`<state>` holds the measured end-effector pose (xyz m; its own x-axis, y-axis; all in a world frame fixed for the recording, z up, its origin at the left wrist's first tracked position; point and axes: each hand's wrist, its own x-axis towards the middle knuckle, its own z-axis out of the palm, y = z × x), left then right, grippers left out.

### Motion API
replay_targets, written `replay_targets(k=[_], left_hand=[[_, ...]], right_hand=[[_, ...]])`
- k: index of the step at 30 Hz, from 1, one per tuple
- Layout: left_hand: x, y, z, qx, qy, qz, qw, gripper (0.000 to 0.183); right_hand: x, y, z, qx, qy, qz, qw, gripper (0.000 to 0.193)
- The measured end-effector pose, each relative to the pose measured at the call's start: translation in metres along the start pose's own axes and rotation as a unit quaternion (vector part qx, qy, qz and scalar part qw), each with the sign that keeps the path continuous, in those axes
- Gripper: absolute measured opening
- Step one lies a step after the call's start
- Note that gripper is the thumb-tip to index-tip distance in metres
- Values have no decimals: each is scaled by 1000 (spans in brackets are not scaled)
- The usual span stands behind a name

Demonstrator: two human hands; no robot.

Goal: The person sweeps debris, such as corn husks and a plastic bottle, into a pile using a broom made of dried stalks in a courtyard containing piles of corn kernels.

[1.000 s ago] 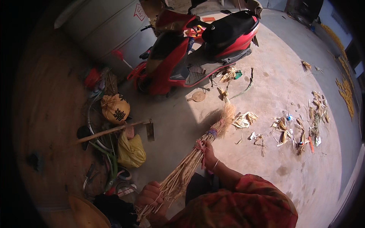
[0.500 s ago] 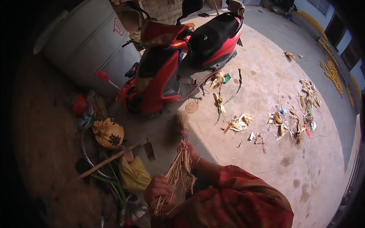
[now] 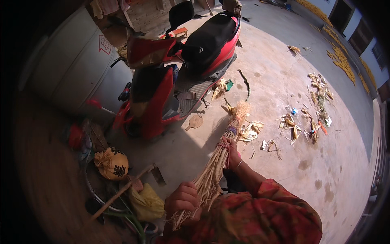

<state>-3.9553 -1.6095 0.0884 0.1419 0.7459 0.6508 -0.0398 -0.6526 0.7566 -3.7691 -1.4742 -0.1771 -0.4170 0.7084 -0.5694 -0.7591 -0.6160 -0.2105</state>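
Straw broom (image 3: 214, 164) is now pointing its bristles toward pale husks (image 3: 254, 130) on the floor (image 3: 292, 166), having swung rightward since 0.5 s ago. It is slanting between 2 hands: the left hand (image 3: 181, 199) is clamping its grip around the stalk ends, and the right hand (image 3: 232, 154) is clamping its grip near the pink tie. 3 containers are occupying the left side: a grey drum (image 3: 61, 75), a knotted orange sack (image 3: 106, 166) and a yellow bag (image 3: 147, 203). All 3 are hiding their contents.

Before you, a sunlit concrete floor (image 3: 280, 179) falls into shade leftward; a brick wall (image 3: 147, 16) stands ahead, a pale wall (image 3: 368, 52) far right.
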Motion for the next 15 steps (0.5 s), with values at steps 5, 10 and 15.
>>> replay_targets(k=[5,10,15], left_hand=[[70,-63,50,63,-104,1,993,33],[128,-158,116,90,-104,-33,990,35],[194,-190,159,19,-98,-48,994,23]], right_hand=[[67,-73,6,82,-46,26,995,30],[120,-169,-26,3,-5,16,1000,35],[100,-258,-7,67,61,-151,984,24]])
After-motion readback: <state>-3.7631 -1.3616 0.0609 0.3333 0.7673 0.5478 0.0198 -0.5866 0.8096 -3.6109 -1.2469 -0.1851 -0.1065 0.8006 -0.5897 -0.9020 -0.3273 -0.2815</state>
